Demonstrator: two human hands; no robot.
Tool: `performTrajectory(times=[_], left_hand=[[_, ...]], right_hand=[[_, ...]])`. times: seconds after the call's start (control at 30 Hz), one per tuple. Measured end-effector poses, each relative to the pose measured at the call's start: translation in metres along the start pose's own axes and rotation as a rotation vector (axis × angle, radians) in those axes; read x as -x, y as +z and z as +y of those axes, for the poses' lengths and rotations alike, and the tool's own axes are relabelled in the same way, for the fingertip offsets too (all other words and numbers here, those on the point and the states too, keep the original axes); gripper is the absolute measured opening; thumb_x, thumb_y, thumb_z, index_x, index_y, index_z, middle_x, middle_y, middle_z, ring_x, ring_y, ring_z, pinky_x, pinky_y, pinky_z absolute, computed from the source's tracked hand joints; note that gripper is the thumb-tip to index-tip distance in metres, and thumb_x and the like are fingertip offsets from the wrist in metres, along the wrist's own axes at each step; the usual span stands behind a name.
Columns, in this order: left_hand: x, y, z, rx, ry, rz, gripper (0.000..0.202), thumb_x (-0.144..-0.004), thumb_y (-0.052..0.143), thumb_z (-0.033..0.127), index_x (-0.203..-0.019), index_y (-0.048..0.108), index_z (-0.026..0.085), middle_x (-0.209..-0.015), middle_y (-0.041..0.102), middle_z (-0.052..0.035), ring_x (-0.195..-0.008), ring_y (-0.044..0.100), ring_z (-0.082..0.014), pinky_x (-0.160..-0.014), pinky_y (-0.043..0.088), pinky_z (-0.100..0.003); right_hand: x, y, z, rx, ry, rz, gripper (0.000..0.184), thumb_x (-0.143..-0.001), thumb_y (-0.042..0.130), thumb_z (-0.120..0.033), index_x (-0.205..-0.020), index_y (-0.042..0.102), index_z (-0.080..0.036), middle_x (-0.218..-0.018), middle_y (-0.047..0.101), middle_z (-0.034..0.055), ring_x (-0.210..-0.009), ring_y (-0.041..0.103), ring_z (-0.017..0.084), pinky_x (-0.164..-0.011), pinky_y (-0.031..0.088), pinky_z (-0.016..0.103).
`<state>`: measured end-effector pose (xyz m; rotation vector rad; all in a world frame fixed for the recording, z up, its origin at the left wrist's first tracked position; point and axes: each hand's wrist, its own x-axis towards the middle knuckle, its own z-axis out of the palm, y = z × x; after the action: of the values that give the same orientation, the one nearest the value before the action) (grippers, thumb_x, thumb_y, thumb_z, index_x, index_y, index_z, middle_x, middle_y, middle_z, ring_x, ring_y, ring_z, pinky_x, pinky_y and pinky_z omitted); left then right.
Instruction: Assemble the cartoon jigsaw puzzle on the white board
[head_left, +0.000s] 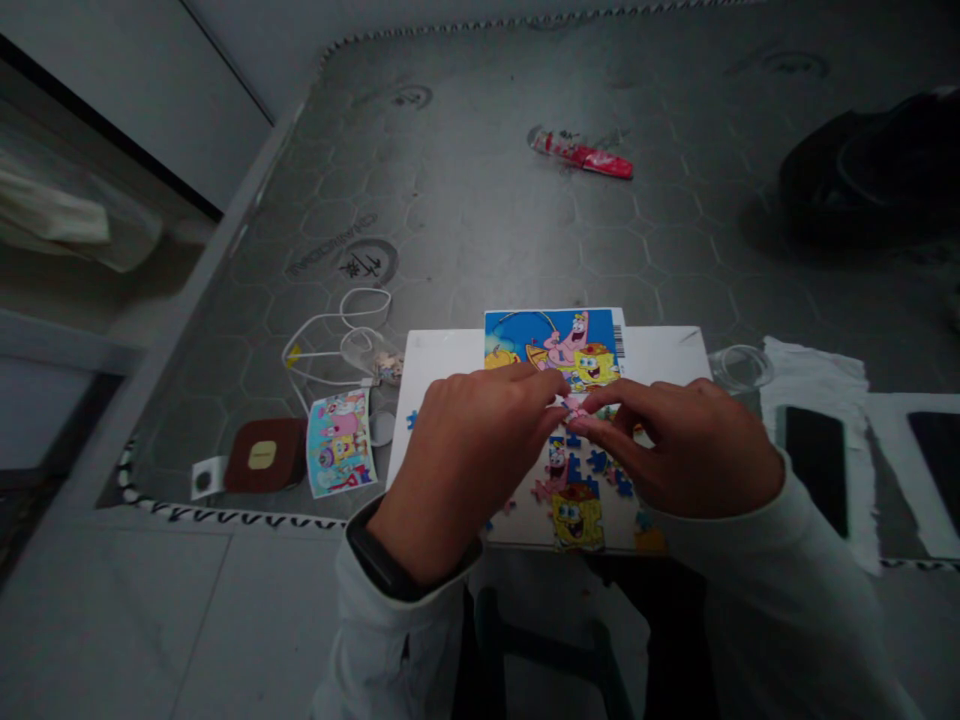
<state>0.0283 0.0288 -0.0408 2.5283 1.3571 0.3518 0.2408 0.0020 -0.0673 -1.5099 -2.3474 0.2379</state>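
Observation:
My left hand (491, 430) and my right hand (675, 440) meet over a white board (442, 350). Between the fingertips of both is a small pink jigsaw puzzle piece (574, 406), pinched from either side. Below them on the board lie a partly joined yellow cartoon section (577, 518) and pink pieces (556, 460) with loose blue pieces (598, 461) beside them. Just beyond my fingers a printed picture card (555, 340) with the same cartoon figures lies flat on the board. My wrists and palms hide part of the board.
To the left are a second picture card (341, 445), a brown rounded box (264, 455) and a white cable (315, 320). Rightward lie a clear round lid (742, 368), white tissue (817, 375) and a dark phone (816, 465). A red wrapper (600, 161) and a dark bag (862, 180) are farther back.

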Motion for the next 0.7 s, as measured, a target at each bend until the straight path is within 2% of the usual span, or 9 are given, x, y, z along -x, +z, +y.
performTrajectory(times=[0.2, 0.43, 0.53, 0.7], left_hand=[[-0.0001, -0.0002, -0.0001, -0.007, -0.005, -0.041, 0.014, -0.099, 0.069, 0.030, -0.111, 0.073, 0.024, -0.109, 0.078, -0.0021, -0.098, 0.076, -0.0241, -0.071, 0.051, -0.033], [0.0014, 0.0016, -0.0004, -0.034, 0.022, -0.016, 0.019, -0.097, 0.071, 0.033, -0.115, 0.073, 0.026, -0.111, 0.078, -0.0005, -0.095, 0.076, -0.0252, -0.066, 0.049, -0.033], [0.0017, 0.0012, 0.0001, -0.051, 0.026, -0.021, 0.017, -0.098, 0.069, 0.034, -0.114, 0.074, 0.028, -0.112, 0.078, 0.0003, -0.093, 0.076, -0.0245, -0.062, 0.046, -0.033], [0.0000, -0.0008, 0.0011, -0.037, 0.005, -0.050, 0.016, -0.099, 0.069, 0.034, -0.113, 0.073, 0.027, -0.110, 0.078, -0.0002, -0.095, 0.076, -0.0245, -0.065, 0.046, -0.033]], right_hand=[[0.0013, 0.0028, 0.0050, 0.086, -0.044, 0.022, 0.036, -0.103, 0.051, -0.057, -0.107, 0.074, -0.029, -0.077, 0.078, -0.0008, -0.064, 0.070, 0.018, -0.066, 0.032, 0.035], [0.0014, 0.0027, 0.0044, 0.147, -0.074, 0.047, 0.038, -0.105, 0.048, -0.054, -0.109, 0.075, -0.028, -0.073, 0.077, 0.0001, -0.062, 0.070, 0.019, -0.065, 0.032, 0.035], [0.0003, 0.0030, 0.0045, 0.144, -0.073, 0.045, 0.038, -0.105, 0.048, -0.054, -0.109, 0.075, -0.028, -0.074, 0.077, 0.0003, -0.062, 0.070, 0.018, -0.064, 0.031, 0.035], [-0.0002, 0.0027, 0.0051, 0.102, -0.054, 0.011, 0.037, -0.103, 0.050, -0.056, -0.109, 0.075, -0.028, -0.076, 0.078, 0.0000, -0.063, 0.070, 0.018, -0.065, 0.031, 0.035]])
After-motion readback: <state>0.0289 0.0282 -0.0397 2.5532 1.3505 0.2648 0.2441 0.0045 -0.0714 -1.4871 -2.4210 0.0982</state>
